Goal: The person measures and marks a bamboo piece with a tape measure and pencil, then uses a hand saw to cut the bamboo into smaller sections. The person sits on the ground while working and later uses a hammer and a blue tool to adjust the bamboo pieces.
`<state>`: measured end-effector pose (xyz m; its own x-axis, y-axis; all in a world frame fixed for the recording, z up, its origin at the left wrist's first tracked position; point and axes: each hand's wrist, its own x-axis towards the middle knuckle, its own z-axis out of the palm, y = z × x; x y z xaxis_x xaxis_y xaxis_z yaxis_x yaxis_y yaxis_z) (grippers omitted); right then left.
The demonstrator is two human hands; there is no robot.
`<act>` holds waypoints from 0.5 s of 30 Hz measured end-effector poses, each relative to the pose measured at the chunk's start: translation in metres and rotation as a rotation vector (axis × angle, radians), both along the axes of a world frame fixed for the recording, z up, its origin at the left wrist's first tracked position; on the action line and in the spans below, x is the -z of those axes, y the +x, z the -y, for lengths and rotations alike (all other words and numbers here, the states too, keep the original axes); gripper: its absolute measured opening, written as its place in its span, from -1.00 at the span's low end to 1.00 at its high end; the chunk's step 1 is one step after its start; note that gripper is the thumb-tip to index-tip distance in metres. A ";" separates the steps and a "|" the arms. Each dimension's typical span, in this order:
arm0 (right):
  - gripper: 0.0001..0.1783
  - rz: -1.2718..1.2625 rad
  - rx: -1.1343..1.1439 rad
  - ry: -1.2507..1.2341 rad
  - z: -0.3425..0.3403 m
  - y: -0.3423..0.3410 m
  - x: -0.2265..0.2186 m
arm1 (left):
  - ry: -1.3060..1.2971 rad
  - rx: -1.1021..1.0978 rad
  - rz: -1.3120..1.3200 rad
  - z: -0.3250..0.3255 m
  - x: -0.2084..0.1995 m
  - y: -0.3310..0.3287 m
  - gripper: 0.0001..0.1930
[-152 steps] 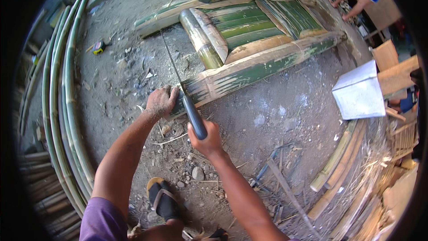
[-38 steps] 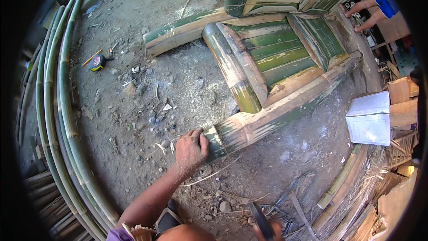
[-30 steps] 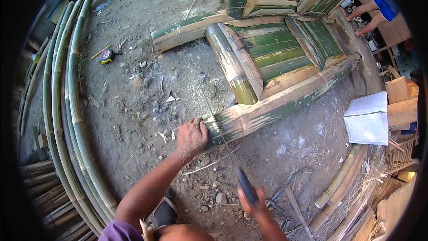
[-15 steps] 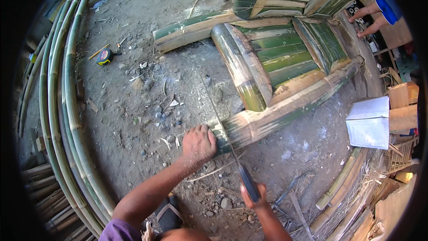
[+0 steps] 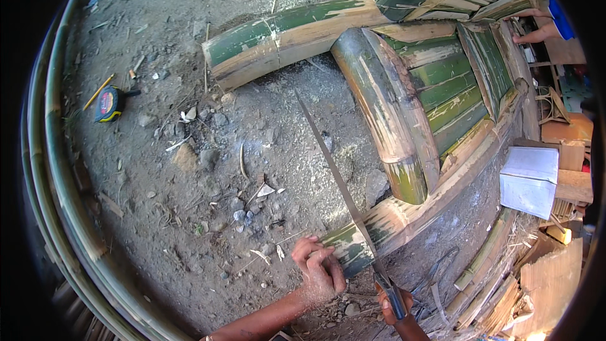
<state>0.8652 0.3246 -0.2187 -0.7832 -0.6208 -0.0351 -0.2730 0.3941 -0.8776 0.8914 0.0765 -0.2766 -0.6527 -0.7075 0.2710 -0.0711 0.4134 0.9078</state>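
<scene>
My left hand point(image 5: 319, 268) grips the near end of a thick green and tan bamboo pole point(image 5: 407, 215), its fingers curled over the cut end. In my right hand point(image 5: 394, 303) is the dark handle of a handsaw point(image 5: 338, 177). The long blade lies across the pole just right of my left hand, with its tip pointing away over the ground. This pole is the near side of a bamboo frame with green slats point(image 5: 451, 91). A short, thick bamboo crosspiece point(image 5: 379, 107) joins it to the far pole point(image 5: 278, 47).
A tape measure point(image 5: 109, 104) and a yellow pencil point(image 5: 98, 91) lie on the dirt at left. Long bamboo poles point(image 5: 63, 177) curve along the left edge. At right stand a whitish box point(image 5: 530, 180) and wood scraps point(image 5: 546, 284). Another person's hand point(image 5: 533, 31) is at the frame's far end.
My right hand has pushed the saw forward, bringing the handle nearer the pole. The left hand stays at the pole's end, its fingers now showing more. The whole view has shifted.
</scene>
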 end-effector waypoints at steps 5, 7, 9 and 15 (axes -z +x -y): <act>-0.90 -0.066 -0.056 0.096 -0.015 0.004 0.003 | 0.055 -0.044 -0.038 -0.002 0.000 0.000 -0.55; -0.89 -0.082 -0.070 0.116 -0.022 0.006 0.008 | 0.052 -0.049 -0.019 -0.003 -0.001 0.000 -0.55; -0.89 -0.078 -0.066 0.131 -0.025 0.008 0.014 | 0.047 -0.071 -0.005 -0.004 -0.002 -0.001 -0.55; -0.89 0.045 0.034 -0.030 -0.010 0.007 0.010 | 0.002 0.009 0.038 0.002 -0.008 -0.003 -0.54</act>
